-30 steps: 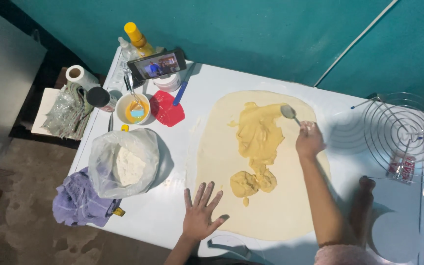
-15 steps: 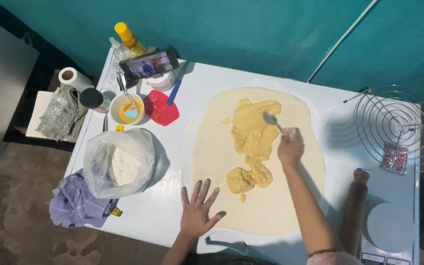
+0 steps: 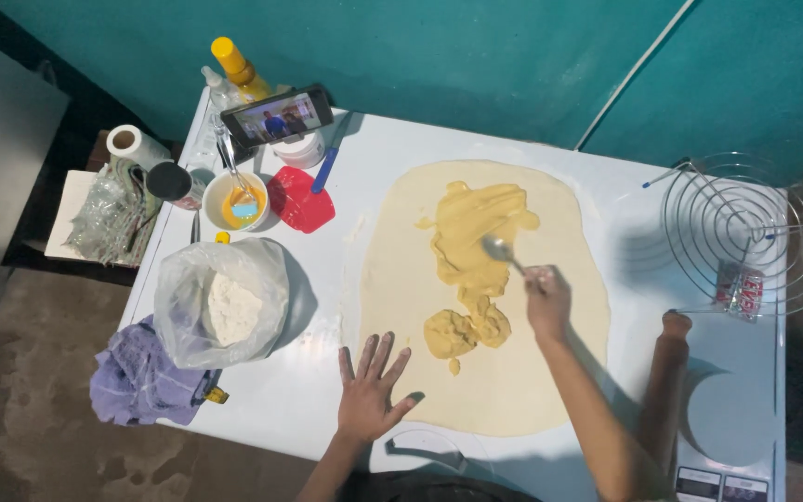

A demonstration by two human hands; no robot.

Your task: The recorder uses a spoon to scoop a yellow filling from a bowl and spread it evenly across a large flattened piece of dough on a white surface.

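The right hand (image 3: 548,302) is closed around the handle of a metal spoon (image 3: 499,249), whose bowl rests in the yellow filling (image 3: 476,246). The left hand (image 3: 369,390) lies flat, fingers spread, on the white tabletop (image 3: 327,307) at the near-left edge of the pale oval sheet of rolled dough (image 3: 513,372). Filling covers only the dough's middle; wide bare margins remain all around. A wooden rolling pin (image 3: 666,372) lies just beside the dough's right edge. A clear plastic bag of white flour (image 3: 225,302) stands well to the left.
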